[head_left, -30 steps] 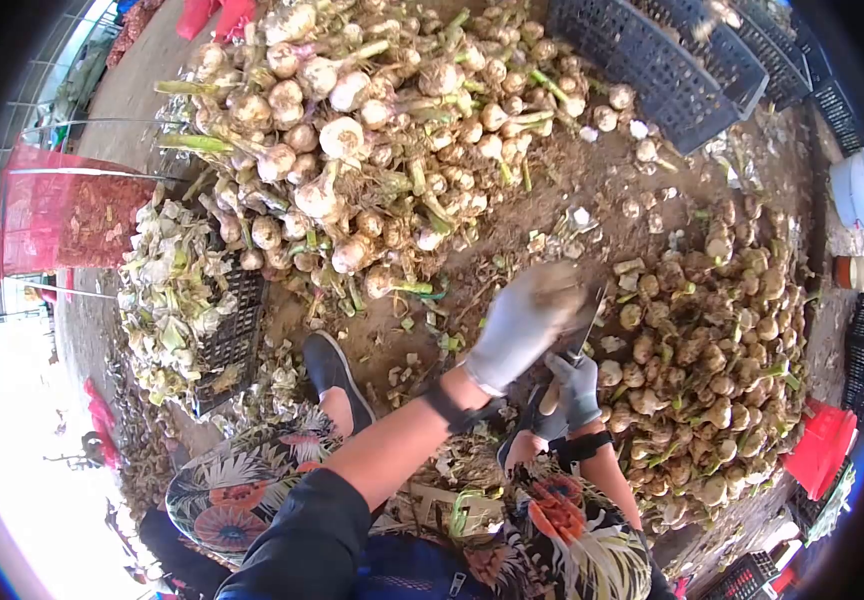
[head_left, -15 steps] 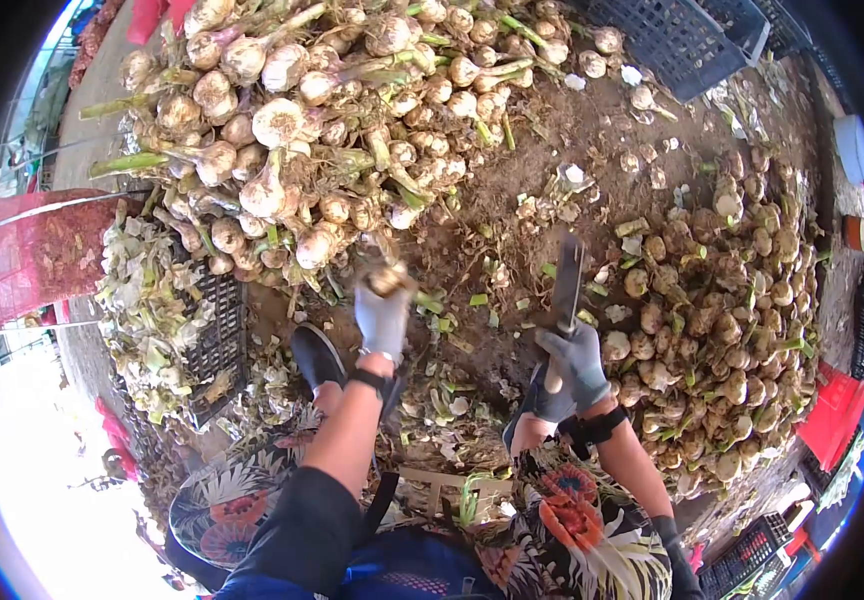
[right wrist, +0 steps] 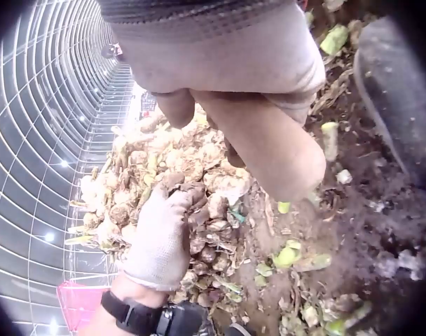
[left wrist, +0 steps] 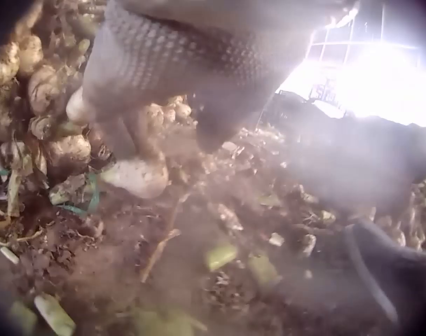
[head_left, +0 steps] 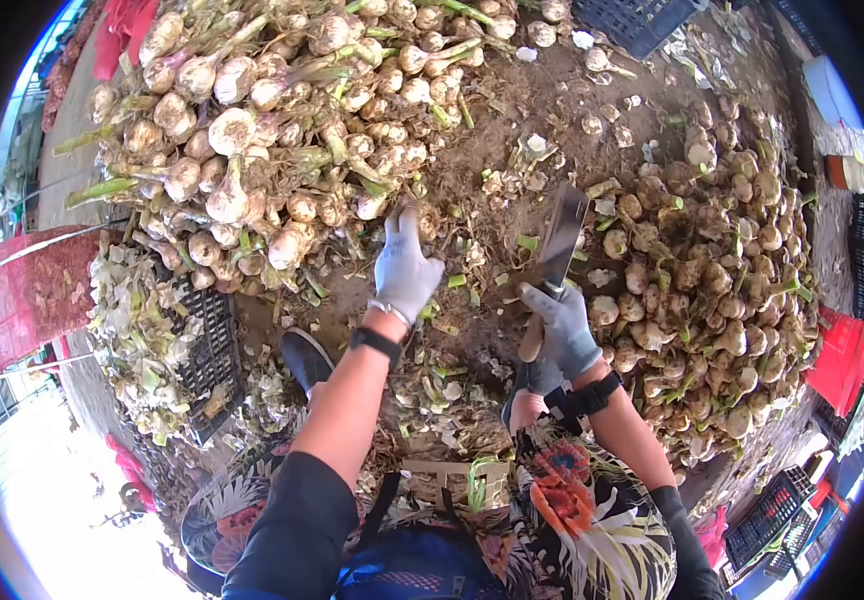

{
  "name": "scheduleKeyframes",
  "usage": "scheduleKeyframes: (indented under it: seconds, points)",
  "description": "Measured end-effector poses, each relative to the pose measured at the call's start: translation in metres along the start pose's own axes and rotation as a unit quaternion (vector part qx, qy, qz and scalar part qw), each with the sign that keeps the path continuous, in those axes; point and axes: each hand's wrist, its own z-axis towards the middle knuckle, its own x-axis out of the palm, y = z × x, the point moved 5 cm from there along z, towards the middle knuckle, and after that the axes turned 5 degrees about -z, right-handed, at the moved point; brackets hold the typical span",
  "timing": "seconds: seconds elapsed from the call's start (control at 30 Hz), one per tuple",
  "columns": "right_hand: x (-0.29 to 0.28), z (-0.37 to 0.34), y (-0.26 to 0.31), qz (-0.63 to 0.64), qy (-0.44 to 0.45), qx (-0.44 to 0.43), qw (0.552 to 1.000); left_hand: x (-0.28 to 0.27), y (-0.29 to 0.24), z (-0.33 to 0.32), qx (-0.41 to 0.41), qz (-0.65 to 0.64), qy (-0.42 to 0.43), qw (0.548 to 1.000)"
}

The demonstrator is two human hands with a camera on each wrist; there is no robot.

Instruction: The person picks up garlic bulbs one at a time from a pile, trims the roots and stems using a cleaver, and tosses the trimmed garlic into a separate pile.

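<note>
My gloved left hand [head_left: 407, 272] reaches to the near edge of a heap of garlic with stalks [head_left: 237, 130], thumb spread from fairly straight fingers. In the left wrist view, a pale garlic bulb [left wrist: 139, 177] lies just below the fingertips, on the soil. My gloved right hand [head_left: 562, 328] grips a cleaver by its wooden handle [right wrist: 269, 143]. The broad metal blade [head_left: 564, 228] points up and away, beside a second heap of garlic bulbs [head_left: 712, 290]. Cut stalk pieces [left wrist: 221, 257] litter the ground between the heaps.
A black crate [head_left: 214, 340] heaped with dry husks stands at left, near a red mesh bag [head_left: 32, 290]. Another dark crate [head_left: 637, 22] is at the top. A red container [head_left: 842, 360] and a white bucket [head_left: 832, 92] line the right. A shoe [head_left: 304, 357] rests near the husk crate.
My left hand has moved from beside the cleaver, with a blurred brownish thing at its fingers, leftward to the stalked garlic heap. The right hand keeps its grip, and the blade now stands apart from the left hand.
</note>
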Motion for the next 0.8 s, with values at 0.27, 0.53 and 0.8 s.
scheduleKeyframes:
  seconds: [0.27, 0.53, 0.8]
  points:
    - [-0.001, -0.006, 0.025, 0.006, -0.032, 0.008, 0.999, 0.042, -0.008, 0.001, -0.028, -0.124, 0.117, 0.985]
    - [0.001, -0.007, 0.064, -0.015, 0.002, -0.095, 0.995, 0.039, -0.070, -0.042, -0.135, -0.504, 0.269, 0.809]
    - [0.034, -0.054, 0.090, -0.621, -0.031, -0.312, 0.718, 0.023, -0.025, -0.076, -0.091, -0.498, 0.213, 0.836]
